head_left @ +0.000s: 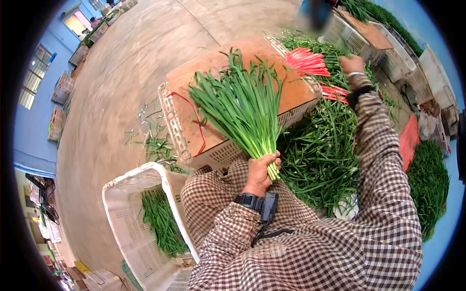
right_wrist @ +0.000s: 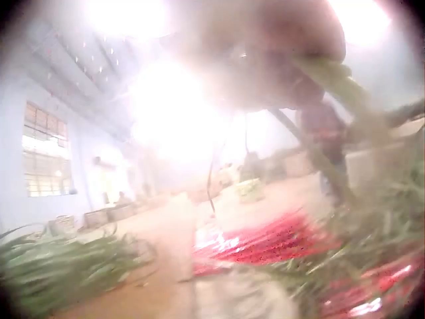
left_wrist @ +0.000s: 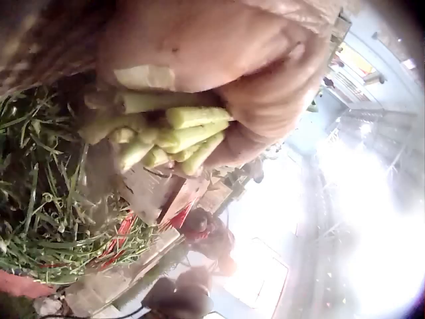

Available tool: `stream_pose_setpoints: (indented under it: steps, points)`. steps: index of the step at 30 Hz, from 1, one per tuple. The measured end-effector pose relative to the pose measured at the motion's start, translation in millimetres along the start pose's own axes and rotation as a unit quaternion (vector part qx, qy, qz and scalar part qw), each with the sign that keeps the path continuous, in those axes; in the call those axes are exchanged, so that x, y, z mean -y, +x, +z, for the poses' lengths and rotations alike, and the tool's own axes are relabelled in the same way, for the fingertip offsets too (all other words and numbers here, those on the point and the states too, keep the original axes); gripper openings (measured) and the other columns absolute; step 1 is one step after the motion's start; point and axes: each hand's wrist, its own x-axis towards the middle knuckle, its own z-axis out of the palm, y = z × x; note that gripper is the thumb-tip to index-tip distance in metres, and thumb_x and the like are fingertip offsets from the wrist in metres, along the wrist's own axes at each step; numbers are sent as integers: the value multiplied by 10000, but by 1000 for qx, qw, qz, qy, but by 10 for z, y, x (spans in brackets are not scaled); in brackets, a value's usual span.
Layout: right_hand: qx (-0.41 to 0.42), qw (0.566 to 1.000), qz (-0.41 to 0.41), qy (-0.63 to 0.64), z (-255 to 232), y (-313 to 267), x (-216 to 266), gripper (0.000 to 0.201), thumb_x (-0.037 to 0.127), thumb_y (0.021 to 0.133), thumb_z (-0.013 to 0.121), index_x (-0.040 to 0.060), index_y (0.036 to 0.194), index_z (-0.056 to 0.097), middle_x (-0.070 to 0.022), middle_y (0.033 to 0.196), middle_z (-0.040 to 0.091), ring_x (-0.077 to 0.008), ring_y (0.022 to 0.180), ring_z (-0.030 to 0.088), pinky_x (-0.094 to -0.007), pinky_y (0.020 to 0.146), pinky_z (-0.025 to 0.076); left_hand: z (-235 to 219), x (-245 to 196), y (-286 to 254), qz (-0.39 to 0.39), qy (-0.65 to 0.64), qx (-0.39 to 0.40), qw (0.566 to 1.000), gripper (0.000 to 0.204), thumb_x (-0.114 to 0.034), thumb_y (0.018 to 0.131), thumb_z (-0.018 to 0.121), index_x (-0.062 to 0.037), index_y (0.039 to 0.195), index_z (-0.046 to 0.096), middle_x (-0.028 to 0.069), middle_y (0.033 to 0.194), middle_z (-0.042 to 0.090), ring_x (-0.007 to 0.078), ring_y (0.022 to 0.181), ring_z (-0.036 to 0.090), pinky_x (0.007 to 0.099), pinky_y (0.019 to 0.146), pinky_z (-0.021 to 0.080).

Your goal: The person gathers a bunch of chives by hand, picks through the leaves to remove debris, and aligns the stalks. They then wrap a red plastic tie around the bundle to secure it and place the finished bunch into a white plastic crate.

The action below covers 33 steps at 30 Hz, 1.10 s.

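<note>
From the head view, the left hand [head_left: 259, 172] is clenched around the bottom of a bunch of green chives [head_left: 242, 104]. The bunch stands up, its leaves fanning out over a brown board [head_left: 204, 72] that lies on a white crate [head_left: 218, 153]. The right hand [head_left: 353, 63] is stretched far out, beside a bundle of red ties [head_left: 306, 61] on the board's corner; I cannot tell how its fingers lie. A big heap of loose chives [head_left: 320, 150] lies on the floor to the right. Another white crate [head_left: 131, 218] with some chives sits to the left.

From the left wrist, the fingers [left_wrist: 265, 93] wrap tight around the pale cut stems [left_wrist: 172, 133].

From the right wrist, all is blurry; the red ties [right_wrist: 265, 242] lie below.
</note>
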Motion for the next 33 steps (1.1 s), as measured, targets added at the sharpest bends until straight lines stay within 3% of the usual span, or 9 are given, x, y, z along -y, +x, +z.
stream_pose_setpoints:
  steps: [2,5,12,13,16,18,22,28,33]
  points:
    - [11,991,123,42,-379,373,-673,351,259,732,631,-70,857,636,-132,675,638,-224,608,619,-355,577,470,43,-33,-1,27,84,-71,994,136,32,769,602,74,896,574,129,773,612,155,566,579,236,413,445]
    - [29,972,152,-176,-985,325,-927,445,279,699,689,-124,870,607,-270,828,629,-387,801,627,-417,716,485,4,-14,43,70,177,-115,975,95,37,757,613,66,842,584,120,725,607,150,542,569,240,402,441]
    - [58,916,359,168,-1356,-421,-1698,260,198,717,663,-23,625,561,-78,540,537,-168,443,481,-336,406,333,106,-139,-15,168,313,-130,926,110,60,713,579,40,813,537,61,673,563,132,492,517,261,438,417]
    - [126,930,336,86,-1475,-570,-1452,226,185,749,640,14,622,562,-23,518,510,-132,431,453,-294,390,318,125,-177,-34,170,332,-140,917,126,62,690,566,35,807,530,58,656,554,127,479,508,261,423,410]
    - [91,855,420,290,-1459,-932,-1119,165,164,803,617,59,692,554,35,520,445,-72,412,381,-241,370,278,93,-255,-24,157,336,-127,920,129,65,678,559,39,800,528,60,646,550,136,477,510,269,419,412]
    - [122,675,387,616,-1379,-1122,-966,131,149,838,607,92,760,518,68,545,364,-36,404,307,-212,352,222,55,-250,-5,155,332,-122,922,135,68,679,573,40,804,532,62,644,556,147,472,522,274,416,416]
    - [206,636,345,659,-1216,-1518,178,211,178,911,506,2,1019,549,81,554,355,-18,392,285,-189,349,209,135,-281,-73,114,311,-111,937,54,27,723,630,57,738,588,83,633,587,153,504,534,276,455,398]
    - [368,532,301,700,-639,-1887,1325,197,159,924,474,9,1042,524,25,623,462,-42,424,359,-173,368,289,108,-320,-2,143,235,-99,956,121,56,695,639,42,787,561,78,689,585,150,508,548,267,430,431]
    - [427,567,295,640,-275,-2159,1922,172,83,889,469,-19,1002,549,-41,672,563,-61,458,455,-164,389,357,62,-269,50,156,261,-121,945,188,62,699,629,45,868,550,91,737,597,158,541,558,269,472,448]
